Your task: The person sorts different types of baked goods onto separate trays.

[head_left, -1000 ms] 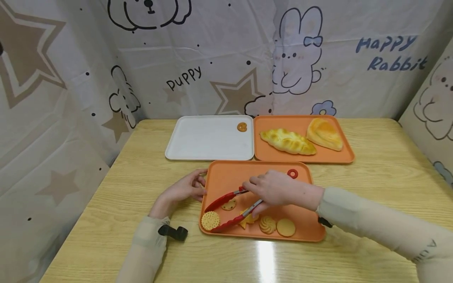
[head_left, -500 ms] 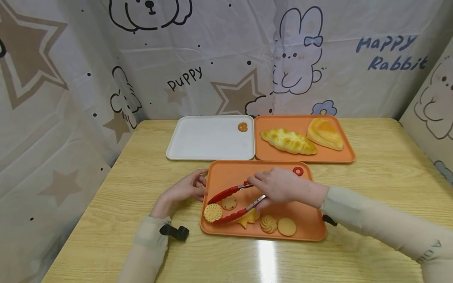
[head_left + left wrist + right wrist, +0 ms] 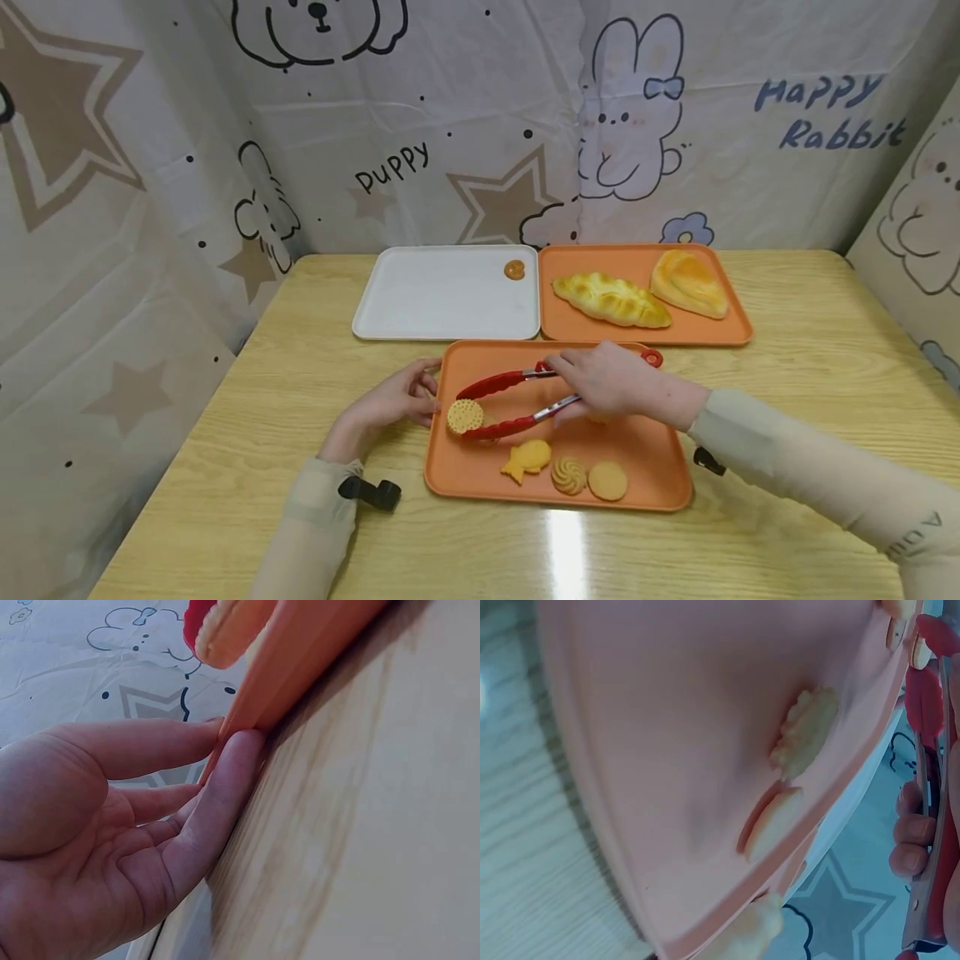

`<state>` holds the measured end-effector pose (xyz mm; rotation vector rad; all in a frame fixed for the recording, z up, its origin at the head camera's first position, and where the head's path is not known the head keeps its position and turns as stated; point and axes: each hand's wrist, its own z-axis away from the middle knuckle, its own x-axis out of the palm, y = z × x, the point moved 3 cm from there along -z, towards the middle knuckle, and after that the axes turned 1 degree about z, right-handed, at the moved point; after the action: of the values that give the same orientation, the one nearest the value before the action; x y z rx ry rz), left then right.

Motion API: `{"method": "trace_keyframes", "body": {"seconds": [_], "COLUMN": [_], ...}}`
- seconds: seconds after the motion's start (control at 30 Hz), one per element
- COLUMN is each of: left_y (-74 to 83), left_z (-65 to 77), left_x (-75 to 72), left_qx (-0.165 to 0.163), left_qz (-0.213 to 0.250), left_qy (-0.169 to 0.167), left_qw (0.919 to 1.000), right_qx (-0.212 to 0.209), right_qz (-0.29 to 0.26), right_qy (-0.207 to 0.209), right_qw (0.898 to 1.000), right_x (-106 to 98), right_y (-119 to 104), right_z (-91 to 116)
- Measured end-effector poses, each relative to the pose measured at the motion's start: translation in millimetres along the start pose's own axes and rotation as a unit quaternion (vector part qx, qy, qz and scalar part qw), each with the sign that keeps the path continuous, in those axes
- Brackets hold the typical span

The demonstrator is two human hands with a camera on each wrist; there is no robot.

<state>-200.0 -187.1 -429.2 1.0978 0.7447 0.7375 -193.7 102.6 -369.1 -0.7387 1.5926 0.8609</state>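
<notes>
My right hand [image 3: 611, 379] grips red-tipped metal tongs [image 3: 504, 427] over the front orange tray [image 3: 652, 467]. The tongs' tips pinch a round dotted biscuit [image 3: 465, 417] near the tray's left side; it also shows as a pale round edge [image 3: 232, 634] in the left wrist view. With thumb and fingertips my left hand [image 3: 393, 396] pinches the tray's left rim. Along the tray's front lie a fish-shaped biscuit [image 3: 527, 458], a swirled biscuit [image 3: 568, 476] and a plain round biscuit [image 3: 607, 482]. A chocolate-chip biscuit is largely hidden behind the held one.
Behind stands a white tray [image 3: 442, 292] with a small pretzel-like biscuit [image 3: 514, 269]. Beside it, another orange tray [image 3: 622, 337] bears a long braided bread [image 3: 611, 300] and a wedge-shaped bread [image 3: 688, 285]. A printed cloth [image 3: 480, 125] hangs behind the wooden table [image 3: 300, 308].
My right hand has moved away from me and a little right, carrying the dotted biscuit in the tongs up off the tray's front left corner. My left hand stays at the rim.
</notes>
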Motion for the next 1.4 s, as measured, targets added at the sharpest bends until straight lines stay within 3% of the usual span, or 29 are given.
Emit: {"method": "trace_keyframes", "body": {"seconds": [0.4,0.63,0.83,1.17,1.4], "left_y": [-3.1,-1.9,-2.4,-1.3,-1.4], "left_z": [0.6,-0.8,1.9,-1.0,0.6], "left_x": [2.5,2.6,1.2,1.6,0.7], "left_qx": [0.005,0.009,0.010,0.009,0.016], "left_qz": [-0.003,-0.001,-0.005,0.007,-0.002], "left_qy": [-0.008,-0.011,-0.014,-0.011,-0.022], "left_qw": [1.0000,0.9999,0.9998,0.9999,0.9996], "right_qx": [0.087,0.129,0.173,0.208,0.243], "right_qz": [-0.019,0.021,0.015,0.007,-0.002], "right_qy": [0.004,0.011,-0.005,-0.002,-0.005], "right_qw": [0.996,0.991,0.985,0.978,0.970], "right_x": [8,6,9,13,16], "right_y": [21,38,52,78,87], "right_z": [7,10,9,9,-2]}}
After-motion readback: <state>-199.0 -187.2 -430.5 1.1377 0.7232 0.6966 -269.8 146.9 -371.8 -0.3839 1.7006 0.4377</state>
